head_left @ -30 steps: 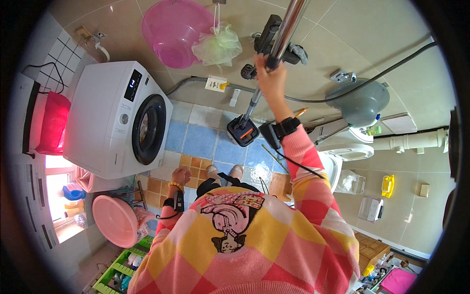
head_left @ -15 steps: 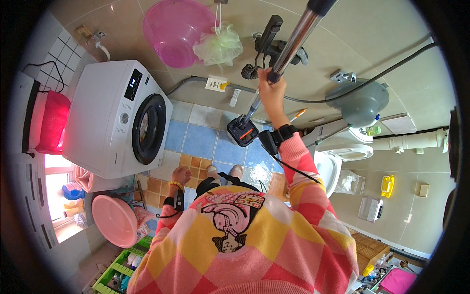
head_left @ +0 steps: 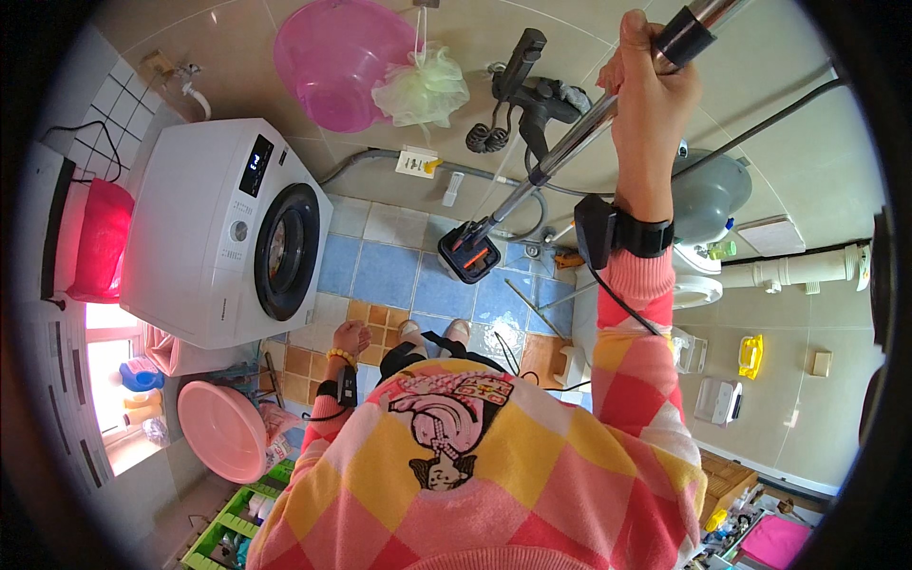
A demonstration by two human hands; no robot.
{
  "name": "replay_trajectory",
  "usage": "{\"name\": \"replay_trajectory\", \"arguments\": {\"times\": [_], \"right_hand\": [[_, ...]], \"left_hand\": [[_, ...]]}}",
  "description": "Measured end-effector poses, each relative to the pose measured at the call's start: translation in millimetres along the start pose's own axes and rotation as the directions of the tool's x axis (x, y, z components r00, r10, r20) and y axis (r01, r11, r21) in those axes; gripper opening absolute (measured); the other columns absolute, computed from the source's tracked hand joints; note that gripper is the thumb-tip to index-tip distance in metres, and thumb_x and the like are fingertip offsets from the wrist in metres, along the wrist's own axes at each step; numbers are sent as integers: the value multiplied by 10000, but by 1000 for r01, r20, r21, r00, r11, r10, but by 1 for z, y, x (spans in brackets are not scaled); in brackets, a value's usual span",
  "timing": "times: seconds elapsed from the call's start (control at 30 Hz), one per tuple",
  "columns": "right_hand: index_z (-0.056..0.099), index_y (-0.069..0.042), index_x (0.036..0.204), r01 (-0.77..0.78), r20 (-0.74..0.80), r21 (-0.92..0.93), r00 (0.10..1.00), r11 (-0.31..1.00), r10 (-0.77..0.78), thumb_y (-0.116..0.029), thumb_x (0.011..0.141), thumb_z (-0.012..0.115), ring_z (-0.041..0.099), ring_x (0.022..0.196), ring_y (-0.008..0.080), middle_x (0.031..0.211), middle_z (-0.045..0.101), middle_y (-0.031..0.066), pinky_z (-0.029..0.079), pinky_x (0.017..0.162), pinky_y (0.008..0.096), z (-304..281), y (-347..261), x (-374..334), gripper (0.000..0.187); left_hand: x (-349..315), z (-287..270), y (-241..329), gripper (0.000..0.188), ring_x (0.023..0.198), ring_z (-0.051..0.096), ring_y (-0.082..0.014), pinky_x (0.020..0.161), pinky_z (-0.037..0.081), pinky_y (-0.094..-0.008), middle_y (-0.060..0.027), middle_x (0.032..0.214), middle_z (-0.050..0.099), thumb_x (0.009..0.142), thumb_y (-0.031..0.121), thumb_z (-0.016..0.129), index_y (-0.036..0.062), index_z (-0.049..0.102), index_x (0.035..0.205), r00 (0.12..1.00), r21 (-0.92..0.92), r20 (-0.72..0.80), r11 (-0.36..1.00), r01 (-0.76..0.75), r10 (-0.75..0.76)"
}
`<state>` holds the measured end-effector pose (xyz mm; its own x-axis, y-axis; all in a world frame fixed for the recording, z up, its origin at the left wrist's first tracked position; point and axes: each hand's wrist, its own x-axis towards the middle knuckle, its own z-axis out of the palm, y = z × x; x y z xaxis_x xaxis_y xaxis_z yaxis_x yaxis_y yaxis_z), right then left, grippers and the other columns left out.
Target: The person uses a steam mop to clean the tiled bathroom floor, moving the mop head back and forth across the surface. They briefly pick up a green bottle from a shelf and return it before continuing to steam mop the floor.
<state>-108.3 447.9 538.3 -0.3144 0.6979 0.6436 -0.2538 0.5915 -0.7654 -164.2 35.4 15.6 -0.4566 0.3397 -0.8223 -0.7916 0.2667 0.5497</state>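
Observation:
Raised at the upper right, my right hand (head_left: 655, 90) is wrapped round a long chrome mop pole (head_left: 579, 138), near a black collar. The pole slants down and left to a square black head (head_left: 468, 254) with an orange strip, on the blue floor tiles. Its top end runs out of the picture. Low at my left side, my left hand (head_left: 351, 339) has its fingers curled in, with nothing visible in them. It is nearest to the washing machine (head_left: 223, 233).
A black shower fixture (head_left: 541, 95) sits on the wall close behind the pole. A grey hose (head_left: 760, 133) runs along that wall past a grey basin (head_left: 712, 195). A pink basin (head_left: 223, 429) stands at the left, and a purple basin (head_left: 332, 66) hangs on the wall.
My right hand has moved up and to the right, and now grips the pole farther out. The pole leans more to the right. Its square head and my left hand have hardly moved.

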Motion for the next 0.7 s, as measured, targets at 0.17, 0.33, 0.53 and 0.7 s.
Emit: {"name": "replay_trajectory", "arguments": {"times": [0.17, 0.33, 0.53, 0.7], "right_hand": [[545, -39, 769, -89, 41, 67, 995, 994, 86, -185, 851, 729, 490, 455, 60, 573, 514, -23, 376, 418, 221, 3, 52, -23, 249], [548, -31, 769, -344, 94, -35, 933, 938, 346, -151, 846, 728, 499, 525, 55, 612, 522, -29, 397, 461, 234, 15, 142, -92, 230], [566, -28, 741, -449, 143, -54, 880, 892, 452, -121, 852, 715, 525, 573, 73, 638, 524, -24, 428, 543, 241, 7, 198, -151, 208], [587, -15, 773, -453, 176, -98, 868, 886, 464, -103, 829, 736, 537, 623, 65, 680, 568, -20, 436, 583, 229, 0, 206, -152, 182]], "left_hand": [[2, -4, -2, 262, 778, 645, -200, 669, 560, -318, -92, 918, 652, 926, 258, 598, 57, 562, 1091, 1000, 14, 3, 1000, 28, -28], [4, -4, -6, 242, 781, 645, -197, 680, 562, -322, -87, 905, 655, 935, 254, 582, 65, 574, 1085, 1000, -2, -15, 1000, 18, -18], [3, -3, -4, 224, 774, 650, -197, 680, 563, -323, -78, 889, 649, 942, 246, 568, 68, 581, 1075, 1000, 10, -20, 1000, 14, -14], [-1, 0, 0, 205, 758, 652, -195, 676, 563, -319, -72, 875, 644, 938, 230, 575, 65, 578, 1058, 1000, -2, -13, 1000, 27, -27]]}}
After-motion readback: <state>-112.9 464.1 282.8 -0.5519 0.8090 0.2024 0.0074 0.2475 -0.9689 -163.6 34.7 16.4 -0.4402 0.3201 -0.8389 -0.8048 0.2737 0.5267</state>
